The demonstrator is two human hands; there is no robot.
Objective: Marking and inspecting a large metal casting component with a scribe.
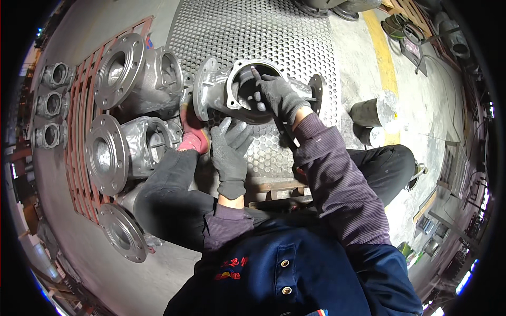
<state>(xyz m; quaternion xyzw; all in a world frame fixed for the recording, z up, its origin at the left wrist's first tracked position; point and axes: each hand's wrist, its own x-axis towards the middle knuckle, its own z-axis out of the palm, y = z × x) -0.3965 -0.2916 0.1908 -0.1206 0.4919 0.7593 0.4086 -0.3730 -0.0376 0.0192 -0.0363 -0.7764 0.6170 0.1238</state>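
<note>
A grey cast-metal valve body [216,97] lies on its side in front of me, with a round flange at each end and a wide round opening facing up. My right hand [282,97], in a dark grey glove, is at the right side of that opening. Its index finger stretches over the far rim while the other fingertips dip inside, spread apart, with nothing visible in them. Below its wrist runs a dark strip I cannot make out. My left hand [230,152], gloved alike, hovers palm-up just nearer than the valve body, fingers apart and holding nothing.
Several similar flanged castings [107,152] stand close on the left, by a red slatted rack [79,142]. Smaller castings [51,104] line up beyond it. Under the work lies a perforated metal plate [247,31]. Metal cans [371,111] stand right, near a yellow floor line [383,58].
</note>
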